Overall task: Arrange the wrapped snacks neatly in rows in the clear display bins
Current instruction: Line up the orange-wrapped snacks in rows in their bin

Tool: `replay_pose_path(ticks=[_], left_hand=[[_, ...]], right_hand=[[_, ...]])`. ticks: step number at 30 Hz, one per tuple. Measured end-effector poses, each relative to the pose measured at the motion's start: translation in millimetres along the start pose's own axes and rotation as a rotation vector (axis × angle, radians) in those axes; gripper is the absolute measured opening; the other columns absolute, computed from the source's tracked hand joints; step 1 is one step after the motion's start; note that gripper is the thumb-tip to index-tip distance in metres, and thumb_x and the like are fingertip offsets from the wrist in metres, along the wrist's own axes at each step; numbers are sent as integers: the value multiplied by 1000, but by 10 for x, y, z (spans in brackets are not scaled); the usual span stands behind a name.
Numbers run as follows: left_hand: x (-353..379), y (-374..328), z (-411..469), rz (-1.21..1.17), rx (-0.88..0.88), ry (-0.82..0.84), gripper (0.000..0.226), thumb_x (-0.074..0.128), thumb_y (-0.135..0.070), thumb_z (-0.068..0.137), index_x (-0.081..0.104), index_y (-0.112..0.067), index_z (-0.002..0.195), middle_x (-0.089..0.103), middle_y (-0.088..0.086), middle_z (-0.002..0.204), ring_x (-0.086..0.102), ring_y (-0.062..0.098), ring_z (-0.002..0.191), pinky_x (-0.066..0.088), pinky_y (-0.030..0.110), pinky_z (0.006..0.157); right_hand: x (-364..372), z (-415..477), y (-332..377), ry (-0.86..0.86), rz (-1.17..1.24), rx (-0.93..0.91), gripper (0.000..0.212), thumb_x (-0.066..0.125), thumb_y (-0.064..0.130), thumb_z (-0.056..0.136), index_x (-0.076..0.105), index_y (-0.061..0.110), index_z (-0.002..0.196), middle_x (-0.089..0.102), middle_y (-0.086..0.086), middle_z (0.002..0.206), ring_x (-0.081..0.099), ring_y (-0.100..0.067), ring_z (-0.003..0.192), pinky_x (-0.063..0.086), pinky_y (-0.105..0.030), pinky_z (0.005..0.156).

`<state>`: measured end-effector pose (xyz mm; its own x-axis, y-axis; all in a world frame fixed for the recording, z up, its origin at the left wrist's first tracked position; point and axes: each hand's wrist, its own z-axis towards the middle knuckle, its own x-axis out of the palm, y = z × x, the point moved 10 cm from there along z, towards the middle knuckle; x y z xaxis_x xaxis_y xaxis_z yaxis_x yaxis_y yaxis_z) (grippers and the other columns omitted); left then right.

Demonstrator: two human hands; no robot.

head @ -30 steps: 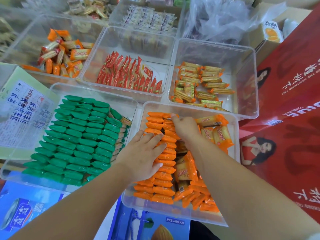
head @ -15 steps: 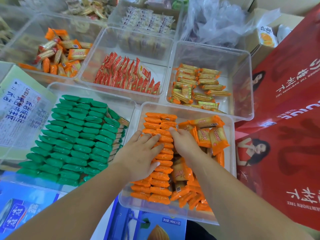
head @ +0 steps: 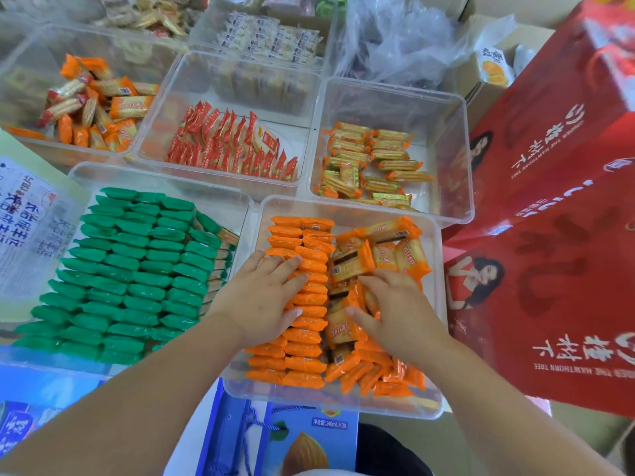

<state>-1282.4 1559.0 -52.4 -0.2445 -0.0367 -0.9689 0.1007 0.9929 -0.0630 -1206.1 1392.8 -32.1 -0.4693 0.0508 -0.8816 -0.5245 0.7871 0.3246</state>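
A clear bin (head: pixel 347 208) in front of me holds orange wrapped snacks. Two neat rows (head: pixel 302 341) fill its left half. Loose snacks (head: pixel 385 233) lie jumbled in its right half. My left hand (head: pixel 261 300) lies flat on the rows with fingers spread and straight. My right hand (head: pixel 400 305) reaches into the jumble at the bin's middle. Its thumb and fingers are curled round a few loose orange snacks (head: pixel 360 298).
To the left is a bin of green snacks (head: pixel 137 269) in tidy rows. Behind are bins of red snacks (head: pixel 233 146), yellow-green snacks (head: pixel 371 163) and mixed orange ones (head: pixel 96 104). Red cartons (head: pixel 549 269) stand close on the right. A blue carton (head: pixel 302 438) lies below.
My right hand has drawn back from the far end of the rows to the loose pile in the bin's middle. My left hand stays on the rows.
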Motion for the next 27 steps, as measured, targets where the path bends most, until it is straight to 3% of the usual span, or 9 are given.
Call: replay_pose_path(ticks=[4, 8, 13, 16, 18, 20, 22, 23, 27], left_hand=[[-35, -1, -14, -21, -8, -26, 64, 36, -64, 96, 38, -31, 151, 33, 1, 161, 34, 26, 143, 14, 49, 122], [-41, 3, -23, 4, -16, -27, 75, 36, -72, 92, 32, -31, 155, 29, 2, 163, 33, 26, 144, 19, 48, 121], [-59, -29, -58, 23, -28, 23, 96, 28, -89, 82, 10, -35, 160, 9, 2, 169, 18, 28, 151, 10, 48, 123], [-239, -354, -57, -59, -14, -33, 102, 56, -83, 76, 28, -29, 158, 24, 8, 165, 30, 33, 146, 26, 50, 118], [-322, -757, -19, -140, 28, -86, 97, 67, -76, 71, 44, -25, 150, 38, 10, 158, 43, 33, 139, 37, 48, 112], [-264, -1108, 28, -273, -6, -49, 92, 71, -73, 70, 46, -27, 146, 37, 7, 157, 44, 30, 137, 42, 45, 109], [-97, -1320, 57, -386, -118, 36, 92, 75, -69, 70, 41, -31, 147, 23, 4, 161, 38, 30, 138, 40, 43, 110], [-6, -1377, 62, -401, -172, 66, 95, 77, -66, 69, 38, -31, 148, 14, 5, 164, 36, 32, 139, 39, 43, 112], [241, -1439, 31, -449, -335, 161, 116, 85, -57, 64, 16, -36, 155, -26, -1, 163, 34, 36, 142, 38, 45, 114]], right_hand=[[175, -463, -101, 108, -85, -24, 96, 56, 76, 81, 13, 37, 158, 0, 0, 168, -7, -25, 154, 10, -42, 123], [223, -780, -177, 136, -151, 36, 103, 61, 72, 80, 1, 41, 158, -25, 7, 164, -23, -19, 151, 18, -43, 124], [89, -983, -220, 10, 35, 43, 82, 66, 55, 86, 25, 35, 155, 11, 7, 165, 20, -17, 150, 34, -32, 115], [14, -1042, -248, 0, 3, -59, 74, 73, 44, 84, 42, 29, 149, 36, 2, 157, 36, -20, 144, 40, -33, 113], [-129, -1058, -314, -130, -20, -145, 65, 86, 36, 71, 64, 22, 130, 55, -5, 141, 48, -29, 135, 50, -44, 103], [-163, -1033, -466, -184, -15, -121, 63, 87, 41, 69, 64, 29, 127, 44, -7, 152, 36, -33, 144, 42, -48, 111], [-10, -984, -612, -140, 43, -97, 66, 77, 47, 80, 47, 43, 139, -2, 5, 167, 5, -25, 154, 28, -43, 118], [82, -966, -654, -122, 103, -105, 66, 74, 44, 82, 42, 45, 140, -20, 13, 164, 3, -21, 154, 32, -41, 116], [219, -936, -702, -128, 349, -145, 59, 71, 28, 86, 48, 42, 139, -29, 19, 161, 43, -18, 140, 54, -36, 95]])
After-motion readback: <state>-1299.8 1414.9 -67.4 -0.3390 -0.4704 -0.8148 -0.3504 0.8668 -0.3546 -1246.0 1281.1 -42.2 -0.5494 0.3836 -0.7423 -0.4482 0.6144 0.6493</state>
